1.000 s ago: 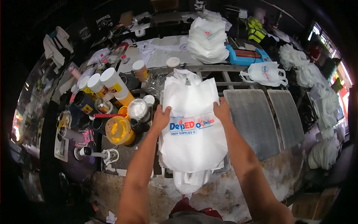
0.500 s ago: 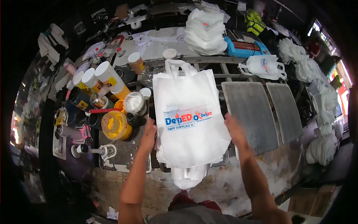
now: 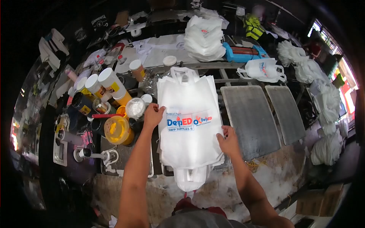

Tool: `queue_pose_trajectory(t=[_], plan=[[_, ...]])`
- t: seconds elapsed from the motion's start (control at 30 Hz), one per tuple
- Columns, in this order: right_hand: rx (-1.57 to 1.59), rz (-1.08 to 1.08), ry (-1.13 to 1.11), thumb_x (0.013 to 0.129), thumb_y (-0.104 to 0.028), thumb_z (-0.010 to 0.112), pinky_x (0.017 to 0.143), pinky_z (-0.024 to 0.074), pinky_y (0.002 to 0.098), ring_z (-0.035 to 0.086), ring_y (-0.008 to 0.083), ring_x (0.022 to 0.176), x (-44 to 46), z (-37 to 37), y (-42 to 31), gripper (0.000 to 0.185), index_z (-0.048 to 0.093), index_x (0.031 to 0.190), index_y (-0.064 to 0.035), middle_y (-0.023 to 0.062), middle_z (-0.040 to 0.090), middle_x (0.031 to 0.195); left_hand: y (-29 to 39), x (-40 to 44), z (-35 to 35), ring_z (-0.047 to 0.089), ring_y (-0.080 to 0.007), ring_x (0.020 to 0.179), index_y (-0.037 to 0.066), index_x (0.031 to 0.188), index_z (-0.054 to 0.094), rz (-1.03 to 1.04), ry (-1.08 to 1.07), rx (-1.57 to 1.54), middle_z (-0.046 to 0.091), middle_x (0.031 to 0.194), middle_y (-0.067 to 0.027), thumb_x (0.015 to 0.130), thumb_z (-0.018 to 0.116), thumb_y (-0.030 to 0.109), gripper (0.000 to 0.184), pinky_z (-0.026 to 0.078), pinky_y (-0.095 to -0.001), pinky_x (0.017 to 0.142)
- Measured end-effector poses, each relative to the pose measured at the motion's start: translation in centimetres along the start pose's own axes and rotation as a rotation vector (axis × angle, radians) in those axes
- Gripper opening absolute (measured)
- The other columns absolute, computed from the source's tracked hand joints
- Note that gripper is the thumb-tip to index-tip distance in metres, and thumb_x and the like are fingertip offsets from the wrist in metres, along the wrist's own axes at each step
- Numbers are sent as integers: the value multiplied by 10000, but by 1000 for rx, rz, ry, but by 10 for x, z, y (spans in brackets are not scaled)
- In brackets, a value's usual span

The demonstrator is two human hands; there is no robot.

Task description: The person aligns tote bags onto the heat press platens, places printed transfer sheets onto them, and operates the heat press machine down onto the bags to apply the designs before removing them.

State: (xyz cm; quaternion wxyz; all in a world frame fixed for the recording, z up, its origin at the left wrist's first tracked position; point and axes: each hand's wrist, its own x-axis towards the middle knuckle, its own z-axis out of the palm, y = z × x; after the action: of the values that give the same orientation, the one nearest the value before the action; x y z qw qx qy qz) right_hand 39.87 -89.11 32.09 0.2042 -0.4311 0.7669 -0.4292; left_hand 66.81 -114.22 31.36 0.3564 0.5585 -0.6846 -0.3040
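Observation:
A stack of white printed bags [image 3: 190,146] lies in front of me, handles pointing away, with blue and red lettering on the top bag. More white handles hang at its near end. My left hand [image 3: 153,115] is at the stack's left edge beside the print, thumb and index finger close to the fabric and slightly apart. On the right edge, a little lower, my right hand [image 3: 229,140] has its fingers curled and parted, with nothing visible between them. Both hands are at the edges of the bags.
Paint tubs, including an open yellow one [image 3: 116,130], crowd the left. Two grey flat boards [image 3: 251,121] lie right. Beyond are a tall bag pile [image 3: 205,40], a blue machine [image 3: 245,53] and a single printed bag [image 3: 262,70]. A person in a yellow vest [image 3: 253,27] is behind.
My hands first came off the bag's sides and moved lower. Now my left hand is back up at the left edge, and my right hand has come inward to the lower right edge.

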Motion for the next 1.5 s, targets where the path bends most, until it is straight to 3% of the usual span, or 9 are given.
queue_pose_trajectory(t=[0.17,0.43,0.83,0.97,1.1,1.33,1.4,1.47,1.5], plan=[[-44,-98,89,856,-91,689,814,495,342,578,206,897,-6,10,32,279,584,1100,-3,101,607,1011,-6,29,22,654,-278,720,-25,912,627,32,154,15,667,761,-151,891,702,256,292,524,-384,715],[67,89,8,949,-244,636,1085,394,393,488,345,1328,-51,-20,11,587,433,1446,-9,237,501,1420,-46,-118,-12,416,-286,1398,78,1561,269,-286,-60,-576,417,1526,-186,1000,531,264,646,352,-347,1115],[137,148,-84,972,-462,586,1175,281,391,356,334,1440,-72,-51,3,712,377,1500,-31,211,373,1548,15,-191,-42,410,-286,1393,17,1521,328,-191,-185,-263,407,1524,-194,1005,487,260,592,312,-360,1146],[189,290,54,980,-451,579,988,489,357,611,281,1165,-149,-112,82,625,497,1411,-5,185,634,1250,24,-172,-33,494,-281,1285,-21,1449,401,322,-113,-201,487,1442,-164,865,709,89,669,373,-396,1109],[237,819,-66,926,-158,547,753,586,369,708,240,713,-317,-190,171,469,530,1359,21,165,714,943,120,-187,16,559,-268,1156,-20,1297,516,558,-13,-308,565,1289,-183,1058,446,185,323,454,-375,1015],[-57,1063,643,784,-174,607,789,557,405,691,293,947,-673,-194,326,312,701,1042,-29,162,722,1017,267,-357,183,583,-230,1059,-18,1197,572,884,-850,-310,619,1121,-148,1017,471,112,245,465,-348,946],[-480,888,661,839,-133,608,667,571,323,709,248,730,-769,-178,342,197,690,994,-42,140,712,843,300,-449,206,601,-220,1010,-17,1167,591,966,-1132,-277,636,1055,-126,972,506,44,221,470,-337,921],[382,1483,1150,863,-162,604,678,571,339,712,245,732,-811,-182,318,157,698,928,-55,137,714,803,315,-532,228,624,-212,982,-17,1167,597,930,-1411,-190,647,1040,-111,940,531,-1,237,480,-329,906],[144,1495,1162,862,-179,611,682,570,349,711,247,721,-840,-170,326,159,694,910,-52,136,717,805,306,-567,249,636,-207,973,-16,1172,597,856,-1557,-147,653,1041,-107,931,539,-13,248,487,-327,896]])
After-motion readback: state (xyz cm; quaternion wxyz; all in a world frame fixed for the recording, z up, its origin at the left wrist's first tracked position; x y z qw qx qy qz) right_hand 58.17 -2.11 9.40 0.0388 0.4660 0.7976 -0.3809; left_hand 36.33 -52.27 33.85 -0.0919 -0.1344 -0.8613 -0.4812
